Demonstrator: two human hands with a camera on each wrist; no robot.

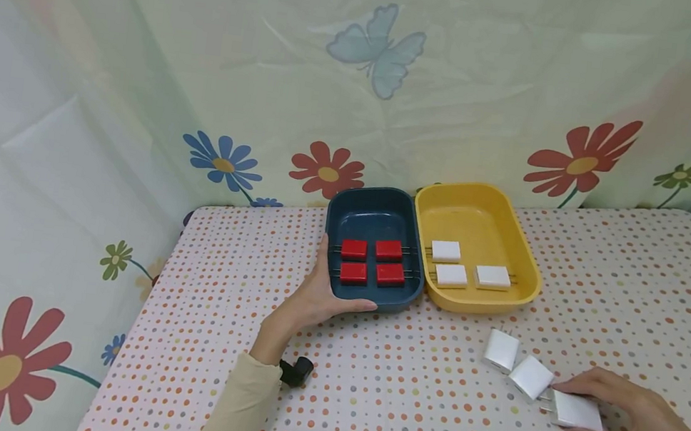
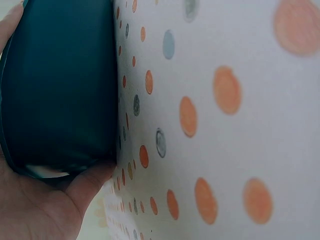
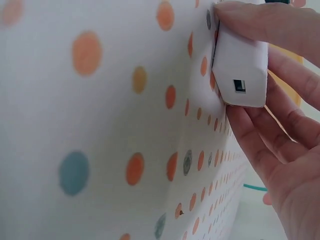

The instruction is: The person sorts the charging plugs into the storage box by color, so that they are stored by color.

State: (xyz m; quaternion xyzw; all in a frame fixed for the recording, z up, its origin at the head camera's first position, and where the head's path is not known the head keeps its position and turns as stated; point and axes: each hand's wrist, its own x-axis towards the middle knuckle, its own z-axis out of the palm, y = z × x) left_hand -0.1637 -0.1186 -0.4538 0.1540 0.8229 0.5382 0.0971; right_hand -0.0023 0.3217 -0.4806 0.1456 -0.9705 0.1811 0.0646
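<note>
Right hand [image 1: 641,422] with a white adapter [image 1: 578,412] in its grip, left hand [image 1: 317,296] (well apart) round a blue tray [image 1: 374,217]

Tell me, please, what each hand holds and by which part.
The right hand pinches a white plug adapter by its two long sides. The left hand holds the dark blue tray around its near left corner.

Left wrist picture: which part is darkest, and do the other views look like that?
Left wrist: the blue tray, detail nearly lost beside the pale tablecloth; head: fairly even light, faint glare inside that tray; right wrist: brighter, the white charger fairly crisp.
</note>
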